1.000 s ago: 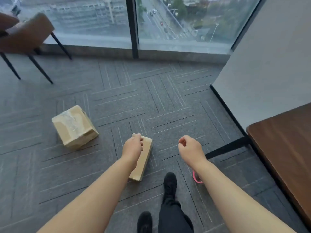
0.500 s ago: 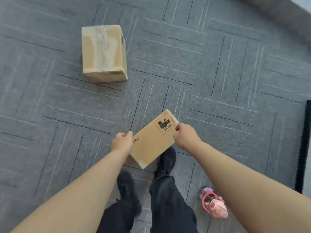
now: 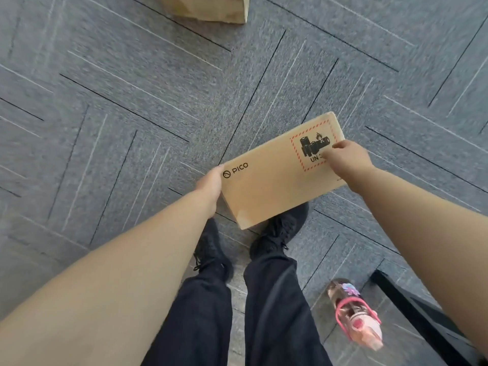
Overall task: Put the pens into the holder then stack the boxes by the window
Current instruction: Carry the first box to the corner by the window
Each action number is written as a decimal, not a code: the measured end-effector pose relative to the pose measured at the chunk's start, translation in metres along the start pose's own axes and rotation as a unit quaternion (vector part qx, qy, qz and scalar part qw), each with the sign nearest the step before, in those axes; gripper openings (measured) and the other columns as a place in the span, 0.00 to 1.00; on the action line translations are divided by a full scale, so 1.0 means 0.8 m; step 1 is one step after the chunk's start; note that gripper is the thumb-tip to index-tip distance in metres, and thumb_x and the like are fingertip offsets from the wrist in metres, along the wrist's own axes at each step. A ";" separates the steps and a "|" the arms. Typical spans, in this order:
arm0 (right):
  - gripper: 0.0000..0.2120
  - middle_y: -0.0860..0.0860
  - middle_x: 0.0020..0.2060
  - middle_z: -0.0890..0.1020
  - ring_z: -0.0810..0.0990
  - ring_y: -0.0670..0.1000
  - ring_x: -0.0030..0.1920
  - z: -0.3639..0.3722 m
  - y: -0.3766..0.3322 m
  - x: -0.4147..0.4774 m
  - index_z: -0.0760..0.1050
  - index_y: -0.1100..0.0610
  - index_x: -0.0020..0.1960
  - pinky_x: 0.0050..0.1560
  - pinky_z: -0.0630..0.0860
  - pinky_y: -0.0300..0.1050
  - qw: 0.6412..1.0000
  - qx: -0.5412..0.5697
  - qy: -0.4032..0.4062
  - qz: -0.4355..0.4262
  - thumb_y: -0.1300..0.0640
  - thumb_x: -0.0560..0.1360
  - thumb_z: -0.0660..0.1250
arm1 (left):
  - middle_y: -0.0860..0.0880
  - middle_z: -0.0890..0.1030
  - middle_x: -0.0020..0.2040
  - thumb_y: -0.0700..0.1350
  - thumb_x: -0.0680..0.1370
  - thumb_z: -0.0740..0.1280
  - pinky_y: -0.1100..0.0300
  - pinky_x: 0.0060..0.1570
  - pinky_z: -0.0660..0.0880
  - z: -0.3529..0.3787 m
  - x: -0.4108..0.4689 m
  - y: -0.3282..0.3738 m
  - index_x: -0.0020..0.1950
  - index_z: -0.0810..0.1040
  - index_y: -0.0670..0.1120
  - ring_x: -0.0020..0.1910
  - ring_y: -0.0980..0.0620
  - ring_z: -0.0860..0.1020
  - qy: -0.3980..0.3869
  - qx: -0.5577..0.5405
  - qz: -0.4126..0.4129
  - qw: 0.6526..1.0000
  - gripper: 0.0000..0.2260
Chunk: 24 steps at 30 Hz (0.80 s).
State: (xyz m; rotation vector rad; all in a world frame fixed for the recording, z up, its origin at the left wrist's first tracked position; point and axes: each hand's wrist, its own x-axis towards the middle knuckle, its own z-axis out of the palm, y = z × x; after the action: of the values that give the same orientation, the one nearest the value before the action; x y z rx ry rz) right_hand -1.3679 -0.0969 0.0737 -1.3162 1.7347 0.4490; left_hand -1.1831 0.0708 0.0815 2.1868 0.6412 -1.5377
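Observation:
I hold a flat brown cardboard box (image 3: 274,175) marked PICO, with a red-bordered battery label, above the grey carpet in front of my feet. My left hand (image 3: 211,184) grips its left end and my right hand (image 3: 347,158) grips its right end over the label. A second, larger cardboard box (image 3: 211,9) lies on the carpet at the top edge, only its near part in view. No pens or holder are visible.
My black shoes (image 3: 280,228) and dark trousers stand right under the held box. A pink bottle (image 3: 355,314) lies on the carpet at lower right, beside a black table leg (image 3: 412,305).
Both hands took the flat box off the floor and lifted it closer to the camera. My view tipped down, so the window, chair and table dropped out of sight.

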 end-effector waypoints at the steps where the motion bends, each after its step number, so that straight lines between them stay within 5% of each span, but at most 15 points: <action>1: 0.23 0.57 0.62 0.75 0.74 0.57 0.56 0.005 0.001 0.006 0.70 0.57 0.68 0.58 0.75 0.55 1.000 0.002 0.012 -0.009 0.54 0.74 0.62 | 0.43 0.69 0.72 0.59 0.77 0.61 0.47 0.69 0.60 0.003 0.010 -0.005 0.72 0.66 0.47 0.70 0.44 0.67 -0.009 -0.024 -0.003 1.000 0.27; 4: 0.28 0.56 0.67 0.66 0.71 0.58 0.63 0.011 0.003 0.020 0.64 0.57 0.71 0.62 0.73 0.58 0.997 0.032 0.065 -0.031 0.54 0.72 0.63 | 0.41 0.72 0.69 0.60 0.79 0.57 0.43 0.69 0.58 0.010 0.031 -0.014 0.62 0.74 0.46 0.65 0.43 0.71 -0.046 -0.107 -0.024 0.993 0.22; 6: 0.26 0.54 0.64 0.70 0.74 0.56 0.61 0.013 0.006 0.029 0.67 0.55 0.66 0.60 0.74 0.59 0.996 0.052 0.042 -0.056 0.52 0.70 0.64 | 0.41 0.78 0.59 0.62 0.79 0.54 0.46 0.54 0.70 0.017 0.042 -0.014 0.49 0.76 0.47 0.51 0.44 0.76 -0.082 -0.154 -0.029 0.984 0.20; 8: 0.22 0.54 0.58 0.75 0.77 0.57 0.56 0.013 0.008 0.037 0.69 0.55 0.57 0.56 0.77 0.61 0.996 0.057 0.011 -0.065 0.48 0.66 0.65 | 0.43 0.82 0.46 0.62 0.79 0.53 0.51 0.43 0.74 0.024 0.050 -0.012 0.45 0.77 0.47 0.43 0.44 0.78 -0.094 -0.177 -0.025 0.979 0.21; 11: 0.25 0.55 0.61 0.71 0.72 0.60 0.61 0.002 0.023 0.045 0.70 0.55 0.62 0.60 0.72 0.61 0.999 0.051 0.018 -0.009 0.43 0.70 0.62 | 0.46 0.85 0.34 0.62 0.79 0.54 0.54 0.40 0.75 0.033 0.052 -0.004 0.43 0.78 0.47 0.39 0.45 0.79 -0.092 -0.162 0.007 0.983 0.22; 15: 0.27 0.54 0.57 0.76 0.76 0.55 0.53 -0.042 0.048 0.022 0.71 0.57 0.63 0.49 0.73 0.53 0.978 0.202 0.018 0.047 0.40 0.72 0.58 | 0.45 0.84 0.49 0.66 0.75 0.57 0.53 0.39 0.77 0.043 0.004 0.025 0.53 0.79 0.49 0.43 0.45 0.81 -0.084 -0.115 0.058 0.988 0.24; 19: 0.25 0.52 0.48 0.77 0.74 0.52 0.46 -0.141 0.044 -0.027 0.71 0.58 0.55 0.40 0.68 0.48 0.946 0.311 0.076 0.047 0.38 0.74 0.57 | 0.45 0.83 0.55 0.74 0.59 0.62 0.43 0.48 0.79 0.060 -0.085 0.082 0.60 0.75 0.51 0.52 0.42 0.81 -0.037 -0.097 0.123 0.987 0.38; 24: 0.20 0.51 0.37 0.71 0.70 0.51 0.36 -0.351 0.020 -0.126 0.68 0.58 0.43 0.33 0.64 0.47 0.913 0.363 0.185 0.018 0.40 0.75 0.60 | 0.44 0.81 0.56 0.62 0.66 0.65 0.42 0.56 0.76 0.119 -0.297 0.201 0.60 0.74 0.47 0.54 0.41 0.80 -0.059 -0.072 0.255 0.962 0.28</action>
State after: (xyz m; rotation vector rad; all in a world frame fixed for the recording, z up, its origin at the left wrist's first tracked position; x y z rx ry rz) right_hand -1.4977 -0.2354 0.3045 -0.8462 1.9554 -0.4399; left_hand -1.2343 -0.1482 0.2843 1.9318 0.1242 -1.2863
